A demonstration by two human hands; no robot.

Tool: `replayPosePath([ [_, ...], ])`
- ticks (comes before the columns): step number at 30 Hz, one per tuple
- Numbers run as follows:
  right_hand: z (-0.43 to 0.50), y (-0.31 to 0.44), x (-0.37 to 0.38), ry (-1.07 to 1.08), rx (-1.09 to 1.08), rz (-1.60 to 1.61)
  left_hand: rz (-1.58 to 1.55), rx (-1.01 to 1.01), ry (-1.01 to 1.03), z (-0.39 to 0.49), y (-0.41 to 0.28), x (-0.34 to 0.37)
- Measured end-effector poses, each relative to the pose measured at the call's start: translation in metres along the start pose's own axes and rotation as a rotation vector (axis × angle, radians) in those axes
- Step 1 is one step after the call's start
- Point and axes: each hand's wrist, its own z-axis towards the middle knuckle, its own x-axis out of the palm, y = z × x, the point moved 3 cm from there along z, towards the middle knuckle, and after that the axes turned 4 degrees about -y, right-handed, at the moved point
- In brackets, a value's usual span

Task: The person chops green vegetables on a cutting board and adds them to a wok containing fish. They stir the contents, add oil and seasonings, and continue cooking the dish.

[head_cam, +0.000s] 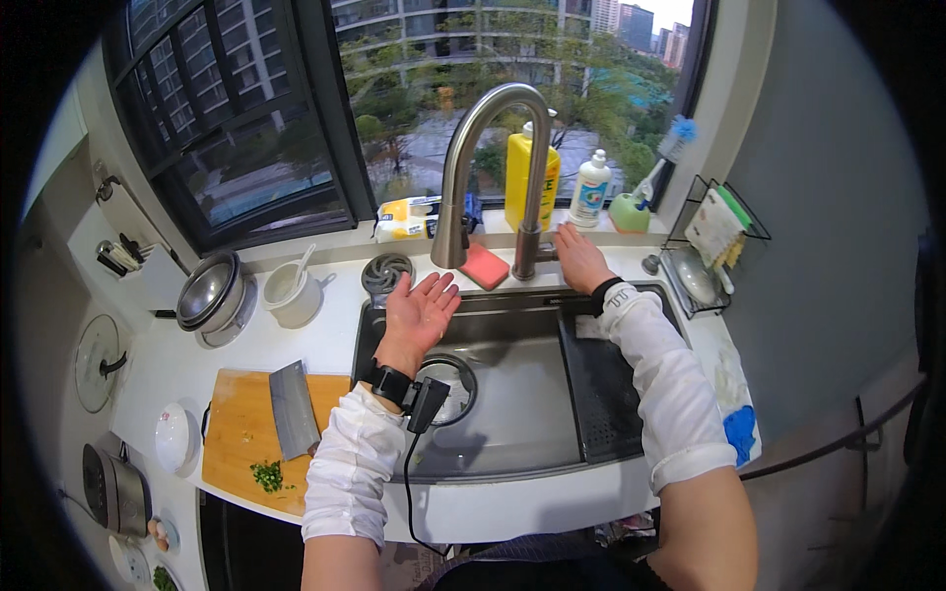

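My left hand [423, 314] is held palm up over the left part of the dark sink [510, 384], below and slightly left of the spray head of a brushed-metal faucet [448, 235]. Nothing lies in its palm, and no water stream shows. My right hand [584, 258] is beside the faucet's base, fingers stretched out, against or very near the side lever [547, 255]. Whether it touches the lever is hard to tell. A round drain strainer [449, 388] shows partly behind my left wrist. A black perforated tray [602, 391] covers the sink's right side, below my right forearm.
A cleaver [294, 410] and chopped greens [267, 476] lie on a wooden cutting board [229, 428] at left. A pink sponge [485, 267] is behind the sink. On the sill stand a yellow bottle [519, 185] and a white bottle [590, 193]. A wire rack [698, 295] stands at right.
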Motion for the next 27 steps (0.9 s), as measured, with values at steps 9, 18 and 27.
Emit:
replayPosePath([
  [9, -0.001, -0.01, 0.021, -0.073, 0.034, -0.114, -0.065, 0.085, -0.128, 0.05, 0.009, -0.022],
  [18, 0.007, 0.136, 0.017, 0.118, 0.756, 2.023, 0.226, 0.102, -0.323, 0.076, 0.036, -0.045],
  [27, 0.033, 0.214, 0.039, 0.454, 1.087, 2.408, 0.227, -0.02, -0.341, 0.062, 0.02, -0.058],
])
